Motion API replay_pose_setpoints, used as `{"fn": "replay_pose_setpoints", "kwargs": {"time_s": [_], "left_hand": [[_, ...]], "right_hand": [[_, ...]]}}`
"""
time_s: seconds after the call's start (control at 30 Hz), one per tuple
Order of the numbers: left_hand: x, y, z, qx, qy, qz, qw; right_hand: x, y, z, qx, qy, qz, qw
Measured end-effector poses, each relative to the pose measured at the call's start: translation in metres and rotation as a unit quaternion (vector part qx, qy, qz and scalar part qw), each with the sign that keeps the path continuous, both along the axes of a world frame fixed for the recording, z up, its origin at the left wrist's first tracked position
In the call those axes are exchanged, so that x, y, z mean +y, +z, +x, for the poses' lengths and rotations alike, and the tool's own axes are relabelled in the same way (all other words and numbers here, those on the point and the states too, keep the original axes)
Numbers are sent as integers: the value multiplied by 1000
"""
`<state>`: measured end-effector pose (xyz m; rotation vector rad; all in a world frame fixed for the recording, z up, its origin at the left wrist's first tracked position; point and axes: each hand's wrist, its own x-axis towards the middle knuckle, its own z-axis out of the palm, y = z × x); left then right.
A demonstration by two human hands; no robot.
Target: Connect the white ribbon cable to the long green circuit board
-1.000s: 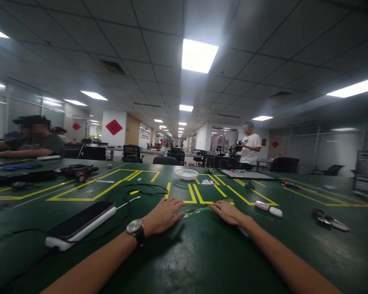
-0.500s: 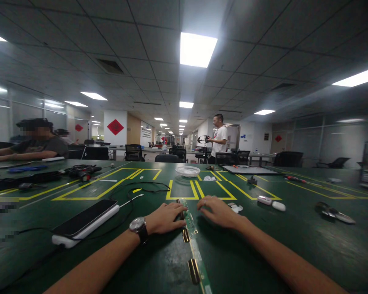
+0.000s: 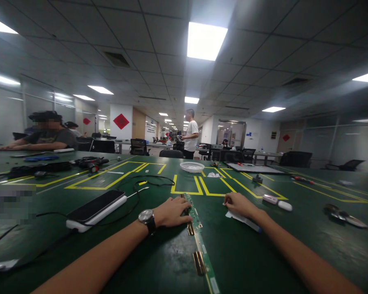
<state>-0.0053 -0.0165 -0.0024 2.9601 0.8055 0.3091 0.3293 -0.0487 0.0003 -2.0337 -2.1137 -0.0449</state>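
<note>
A long, narrow green circuit board (image 3: 206, 257) with gold-brown flex tabs along its left edge lies on the green table. My left hand (image 3: 172, 211), with a watch on its wrist, rests on the upper left edge of the board, fingers laid out over it and thumb apart. To the right of the board, my right hand (image 3: 241, 205) is lowered to the tabletop with its fingertips pinched together; what they hold, if anything, is too small to make out. Just under this hand lies a whitish strip (image 3: 247, 222) with a blue end, partly covered by the hand.
Left of my arm lies a white device with a black screen (image 3: 96, 208), with black cables around it. A white basket (image 3: 192, 167) stands ahead among yellow tape outlines. To the right are a white oval case (image 3: 285, 206) and scissor-like tools (image 3: 345, 216). Other people are beyond.
My right hand has moved right, away from the board, and its fingers have closed together. My left hand stays on the board. The standing person has moved left in view.
</note>
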Motion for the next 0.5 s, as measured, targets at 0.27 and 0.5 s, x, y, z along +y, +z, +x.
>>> {"fn": "replay_pose_setpoints", "kwargs": {"time_s": [0.27, 0.5], "left_hand": [[-3, -1, 3, -12, 10, -6, 1000], [-1, -3, 4, -16, 9, -8, 1000]], "right_hand": [[-20, -7, -75, 105, 194, 46, 974], [-22, -12, -96, 65, 197, 83, 975]]}}
